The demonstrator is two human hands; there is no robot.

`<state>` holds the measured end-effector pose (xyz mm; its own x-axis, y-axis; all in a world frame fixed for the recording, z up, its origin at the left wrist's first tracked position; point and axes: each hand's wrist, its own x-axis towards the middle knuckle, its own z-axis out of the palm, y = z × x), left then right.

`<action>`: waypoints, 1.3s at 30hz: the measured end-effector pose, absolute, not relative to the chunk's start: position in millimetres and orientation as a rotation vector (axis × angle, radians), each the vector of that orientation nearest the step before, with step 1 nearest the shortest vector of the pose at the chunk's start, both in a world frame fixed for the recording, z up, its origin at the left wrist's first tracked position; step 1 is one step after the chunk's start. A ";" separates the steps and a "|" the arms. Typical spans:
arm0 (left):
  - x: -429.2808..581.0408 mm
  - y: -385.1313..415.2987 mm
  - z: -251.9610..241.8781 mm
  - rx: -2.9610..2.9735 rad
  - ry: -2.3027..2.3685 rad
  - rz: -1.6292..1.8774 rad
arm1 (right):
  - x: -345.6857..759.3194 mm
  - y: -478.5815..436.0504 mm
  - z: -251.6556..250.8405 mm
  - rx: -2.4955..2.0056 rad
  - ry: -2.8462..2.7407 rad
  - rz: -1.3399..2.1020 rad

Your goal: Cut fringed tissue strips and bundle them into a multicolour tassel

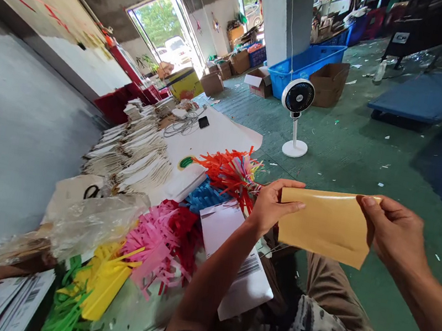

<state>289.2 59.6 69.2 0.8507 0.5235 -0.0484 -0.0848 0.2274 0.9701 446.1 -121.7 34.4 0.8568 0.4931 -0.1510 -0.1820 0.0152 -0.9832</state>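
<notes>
A glossy yellow-brown paper sheet [322,226] is stretched between my two hands above my lap; whether it is a single sheet or an envelope I cannot tell. My left hand [275,205] pinches its left edge, thumb in front. At the upper right corner my right hand [397,230] grips it between thumb and fingers. Beneath my left forearm lies a white printed sheet [219,218] with a barcode. Just beyond my left hand is a tied bundle of red and multicoloured paper strips [231,170]. Blue strips [208,196] lie beside it.
To the left are pink strips [157,234], yellow strips [111,277], green strips [66,309] and clear plastic [90,223]. Stacks of white paper [140,147] stand further back. A white fan [299,97], blue crate [304,64], cardboard boxes [329,85] and blue platform [433,95] occupy the floor.
</notes>
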 end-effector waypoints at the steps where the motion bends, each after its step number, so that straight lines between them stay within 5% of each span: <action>1: 289.5 60.0 67.8 1.284 0.417 0.448 | 446.9 -122.0 35.3 -1.453 -0.295 0.573; 31: 281.8 61.1 53.5 1.485 0.541 0.646 | 436.9 -115.0 34.1 -1.564 -0.451 0.304; 39: 277.0 57.6 64.7 1.198 0.492 0.455 | 437.6 -117.2 47.9 -1.522 -0.392 0.514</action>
